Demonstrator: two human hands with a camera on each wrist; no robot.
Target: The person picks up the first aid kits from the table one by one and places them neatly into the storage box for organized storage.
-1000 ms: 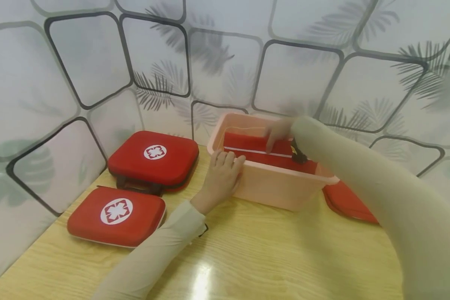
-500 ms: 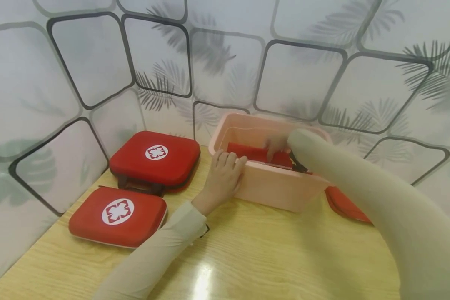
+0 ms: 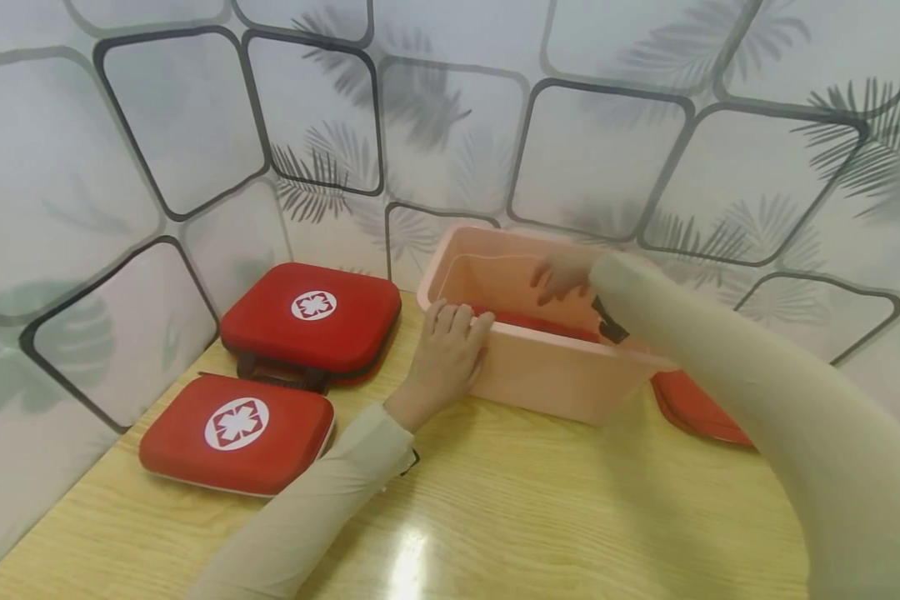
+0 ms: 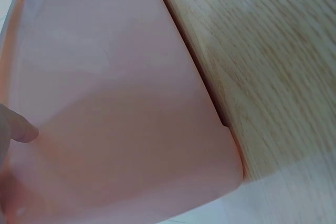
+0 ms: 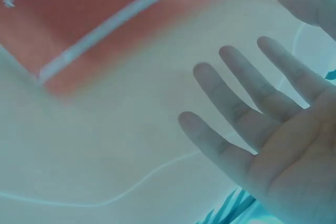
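Observation:
My left hand [image 3: 444, 360] holds the near rim of a pink plastic bin [image 3: 543, 379], fingers over the edge and thumb [image 4: 22, 128] against the outer wall. Down in the bin lies a red case [image 3: 543, 325]; the near wall hides most of it. The right wrist view shows this red case [image 5: 110, 17] with a pale stripe across it. Above it, inside the mouth of the bin, is my right hand [image 3: 566, 273]. Its fingers [image 5: 233, 114] are spread and hold nothing, apart from the case.
Two red first aid cases with white emblems lie to the left, a larger one [image 3: 311, 317] behind a smaller one [image 3: 236, 433]. Another flat red item [image 3: 697, 408] lies right of the bin, partly behind my right sleeve. Patterned curtain-like walls [image 3: 450, 133] stand close behind the wooden table [image 3: 540, 517].
The red case has sunk lower into the bin, behind its near wall. My right hand has let go of it and lifted slightly. My left hand has stayed on the rim.

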